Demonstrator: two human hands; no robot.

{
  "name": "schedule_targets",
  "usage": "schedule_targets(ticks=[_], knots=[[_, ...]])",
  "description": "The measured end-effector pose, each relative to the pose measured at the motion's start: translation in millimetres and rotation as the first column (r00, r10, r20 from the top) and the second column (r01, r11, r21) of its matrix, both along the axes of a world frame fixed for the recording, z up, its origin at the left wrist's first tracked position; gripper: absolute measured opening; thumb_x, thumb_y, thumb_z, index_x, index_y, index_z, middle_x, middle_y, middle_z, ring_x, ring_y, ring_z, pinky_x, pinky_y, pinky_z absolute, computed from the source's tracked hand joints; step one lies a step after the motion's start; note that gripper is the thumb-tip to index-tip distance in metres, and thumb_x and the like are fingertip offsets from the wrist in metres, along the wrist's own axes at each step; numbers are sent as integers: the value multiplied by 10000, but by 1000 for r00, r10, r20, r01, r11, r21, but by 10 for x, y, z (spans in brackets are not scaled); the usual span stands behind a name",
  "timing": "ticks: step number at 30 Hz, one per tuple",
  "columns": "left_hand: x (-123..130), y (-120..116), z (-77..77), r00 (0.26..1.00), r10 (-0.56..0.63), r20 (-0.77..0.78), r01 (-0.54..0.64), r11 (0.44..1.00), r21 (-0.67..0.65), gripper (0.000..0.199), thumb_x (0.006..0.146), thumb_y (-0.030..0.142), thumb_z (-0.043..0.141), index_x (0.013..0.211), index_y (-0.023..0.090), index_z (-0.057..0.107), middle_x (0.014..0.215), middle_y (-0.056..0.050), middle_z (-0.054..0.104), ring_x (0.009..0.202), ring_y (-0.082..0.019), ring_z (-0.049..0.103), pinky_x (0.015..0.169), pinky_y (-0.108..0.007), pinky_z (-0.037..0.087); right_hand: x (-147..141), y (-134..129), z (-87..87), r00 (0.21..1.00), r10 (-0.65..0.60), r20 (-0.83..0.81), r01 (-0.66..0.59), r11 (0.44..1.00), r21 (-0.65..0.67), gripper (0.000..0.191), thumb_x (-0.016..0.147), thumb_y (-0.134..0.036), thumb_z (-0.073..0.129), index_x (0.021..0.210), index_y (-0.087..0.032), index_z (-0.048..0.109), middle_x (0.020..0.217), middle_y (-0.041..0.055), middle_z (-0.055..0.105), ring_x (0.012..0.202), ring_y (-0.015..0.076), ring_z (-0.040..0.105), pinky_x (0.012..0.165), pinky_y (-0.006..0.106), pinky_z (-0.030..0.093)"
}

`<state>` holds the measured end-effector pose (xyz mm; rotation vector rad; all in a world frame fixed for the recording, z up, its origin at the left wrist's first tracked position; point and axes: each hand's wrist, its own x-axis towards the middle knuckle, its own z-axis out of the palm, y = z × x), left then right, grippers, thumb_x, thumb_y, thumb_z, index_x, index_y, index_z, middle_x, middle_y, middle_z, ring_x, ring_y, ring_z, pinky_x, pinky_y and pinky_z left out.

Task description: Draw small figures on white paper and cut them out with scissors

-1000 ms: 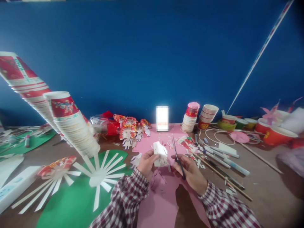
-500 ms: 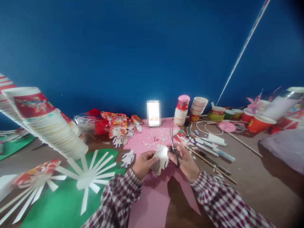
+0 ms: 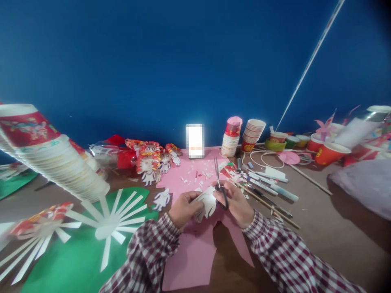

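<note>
Between my hands is a white paper cutout [image 3: 209,203] with limb-like shapes at its lower edge. My left hand [image 3: 185,208] pinches its left side. My right hand [image 3: 237,203] grips a pair of dark-handled scissors [image 3: 217,175], blades pointing up and away from me, and its fingertips touch the cutout's right side. Another white figure cutout [image 3: 161,199] lies left of my left hand. Farther back are several paper figures [image 3: 148,177] with red and orange trim. Pink paper [image 3: 189,260] spreads under my hands, with small white scraps on its far part.
A tall leaning stack of paper cups [image 3: 61,158] stands at left, near a strip-cut cup [image 3: 105,232] on green paper [image 3: 70,260]. Markers [image 3: 269,185] and a wooden stick [image 3: 282,217] lie at right. Two cup stacks [image 3: 230,144] stand before the blue wall [image 3: 152,73].
The view has shifted slightly, so everything appears a little farther left and higher. Both hands keep hold of the cutout and scissors; the cutout looks slightly more tilted.
</note>
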<state>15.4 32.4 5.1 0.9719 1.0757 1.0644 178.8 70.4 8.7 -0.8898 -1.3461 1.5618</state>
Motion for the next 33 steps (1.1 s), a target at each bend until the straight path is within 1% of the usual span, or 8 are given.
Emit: schedule_targets(ticks=[5,10,14,19,23,25,28,33], knots=[[6,22,-19,996,38,78,-38,999,-1,410,570,182,718,965,116,631,779,-70,669,584,-130,588,515,-213,456,-4,12,-61,999,41,10,-41,999,4,368,646,-245,716,969,-199,544,604,-58,515,568,98,481,512,210,371],[-9,56,-78,994,69,84,-69,998,-1,522,574,186,721,1063,105,560,718,-53,643,523,-128,571,483,-233,454,1,10,-45,998,52,34,-52,999,-2,377,648,-242,707,976,-195,529,582,-70,501,540,91,454,498,208,344],[-27,51,-98,989,104,106,-107,994,23,566,615,241,708,1130,111,510,765,-66,632,535,-147,587,466,-254,470,-8,15,-37,999,39,-16,-40,997,-66,389,623,-254,723,956,-185,534,563,-77,511,490,75,441,476,202,334],[-28,18,23,959,158,234,-156,987,-28,503,651,287,696,1097,123,532,924,-110,630,725,-204,624,582,-313,526,-4,60,-69,991,-70,-111,52,986,-159,395,588,-241,749,918,-182,538,570,-69,536,495,83,478,479,205,367],[-6,9,98,932,214,294,-209,977,-49,362,739,351,618,1005,106,585,881,-114,648,745,-183,611,620,-291,520,7,109,-137,965,-182,-191,143,970,-199,403,555,-240,771,883,-184,544,554,-82,505,462,69,442,444,193,337],[9,6,102,933,193,303,-190,981,-42,347,760,379,596,963,98,601,869,-118,653,733,-175,609,611,-274,512,12,125,-163,957,-212,-197,170,963,-209,410,547,-242,777,880,-188,545,532,-92,476,449,63,419,427,185,311],[33,-2,82,941,139,307,-132,990,-45,357,752,372,614,990,107,598,911,-123,653,727,-171,613,597,-263,505,18,131,-173,959,-213,-185,177,965,-192,414,547,-243,779,888,-191,549,538,-88,484,455,67,424,431,187,313],[82,4,-48,961,84,263,-77,996,-36,435,655,317,719,1025,130,588,858,-88,661,589,-128,591,524,-239,479,-12,106,-147,957,-217,-192,186,969,-164,383,564,-248,764,875,-192,548,597,-67,532,506,84,474,485,208,366]])
